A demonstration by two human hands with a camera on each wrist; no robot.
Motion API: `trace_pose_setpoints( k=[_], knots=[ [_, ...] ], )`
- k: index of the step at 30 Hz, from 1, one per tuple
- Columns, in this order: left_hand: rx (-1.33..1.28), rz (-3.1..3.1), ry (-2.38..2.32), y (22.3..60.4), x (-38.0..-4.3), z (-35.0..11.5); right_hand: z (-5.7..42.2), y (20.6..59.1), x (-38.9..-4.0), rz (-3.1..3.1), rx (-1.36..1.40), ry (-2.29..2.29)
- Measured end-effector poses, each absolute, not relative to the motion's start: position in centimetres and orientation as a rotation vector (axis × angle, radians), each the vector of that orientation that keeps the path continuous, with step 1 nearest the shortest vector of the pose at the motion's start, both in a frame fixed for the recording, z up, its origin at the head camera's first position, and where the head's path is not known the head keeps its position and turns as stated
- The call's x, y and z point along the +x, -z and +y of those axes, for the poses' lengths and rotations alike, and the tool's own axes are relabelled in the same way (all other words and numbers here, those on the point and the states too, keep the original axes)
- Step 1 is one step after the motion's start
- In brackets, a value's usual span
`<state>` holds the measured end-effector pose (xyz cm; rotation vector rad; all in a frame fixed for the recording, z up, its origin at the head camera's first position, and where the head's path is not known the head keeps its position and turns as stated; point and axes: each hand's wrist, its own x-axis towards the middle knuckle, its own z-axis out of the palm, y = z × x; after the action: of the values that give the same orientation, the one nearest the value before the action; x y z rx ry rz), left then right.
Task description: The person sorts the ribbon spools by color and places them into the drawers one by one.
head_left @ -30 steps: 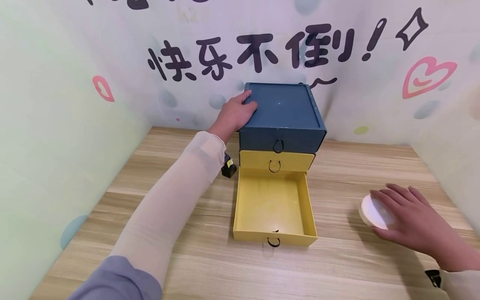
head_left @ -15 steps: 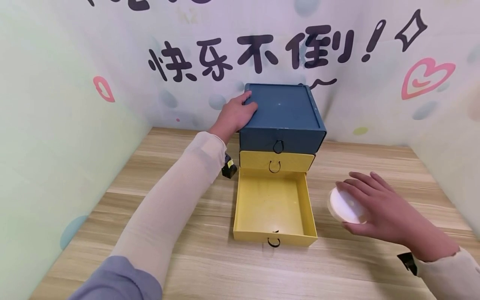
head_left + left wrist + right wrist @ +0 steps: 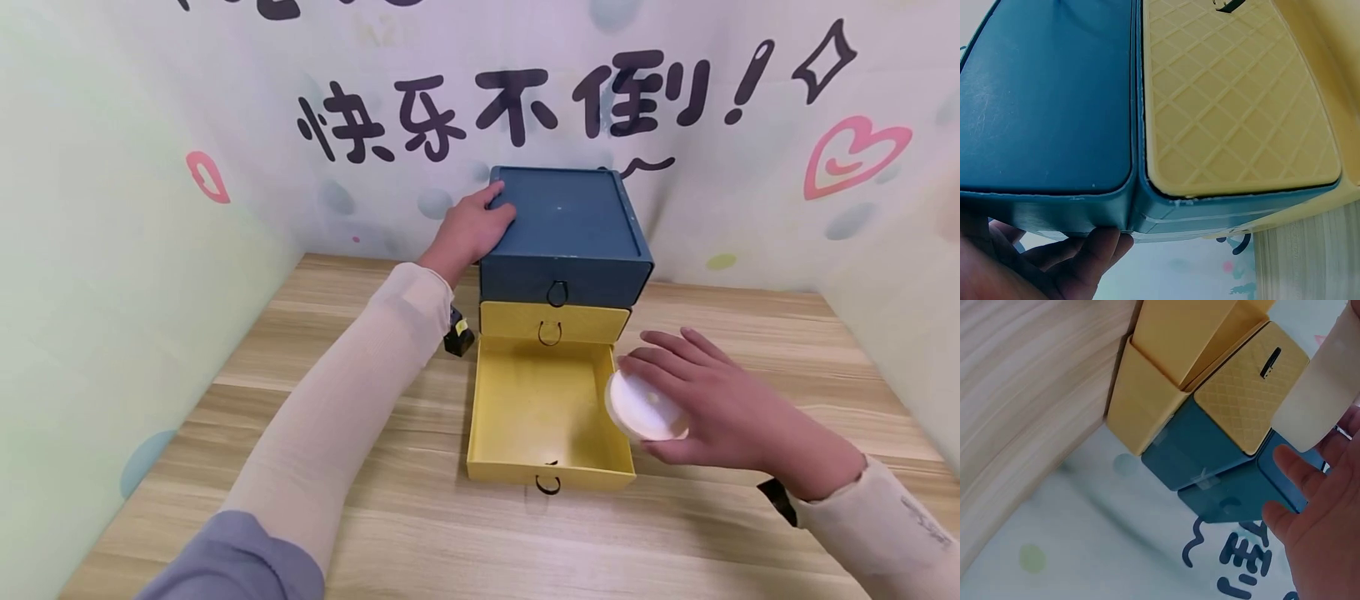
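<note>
In the head view my left hand (image 3: pixel 472 225) rests on the left top edge of a stacked drawer cabinet (image 3: pixel 562 208). Its fingers (image 3: pixel 1100 250) touch the cabinet's blue side in the left wrist view. The bottom yellow drawer (image 3: pixel 540 408) is pulled out, and nothing lies inside. Above it, the yellow middle drawer (image 3: pixel 517 321) and the blue top drawer (image 3: pixel 517 279) are closed. With thumb and fingers my right hand (image 3: pixel 712 408) grips a white round, thick disc (image 3: pixel 637 408), tilted at the open drawer's right wall. The right wrist view shows its smooth cream side (image 3: pixel 1319 394).
A wood-grain table (image 3: pixel 420 525) carries the cabinet, with a printed cloth backdrop (image 3: pixel 405 192) close behind it. Black looped pulls hang on the drawer fronts. A small black device (image 3: pixel 457 333) shows beside the left wrist.
My right hand has carried the white disc leftward from the table's right side to the open drawer's right edge. The left hand and the cabinet have stayed in place.
</note>
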<state>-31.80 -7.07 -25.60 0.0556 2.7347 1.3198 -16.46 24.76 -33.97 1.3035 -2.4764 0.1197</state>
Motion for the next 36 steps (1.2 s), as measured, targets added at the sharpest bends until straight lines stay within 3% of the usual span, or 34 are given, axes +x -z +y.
trace_pose_setpoints(
  k=[22,36],
  knots=[
    [0.069,2.738,-1.318,25.7,-31.9,-7.3,18.5,35.4,-18.9,-2.511,1.466,0.026],
    [0.071,2.737,-1.321,25.7,-31.9,-7.1,17.4,38.1,-20.1,-2.458,1.516,0.101]
  ],
)
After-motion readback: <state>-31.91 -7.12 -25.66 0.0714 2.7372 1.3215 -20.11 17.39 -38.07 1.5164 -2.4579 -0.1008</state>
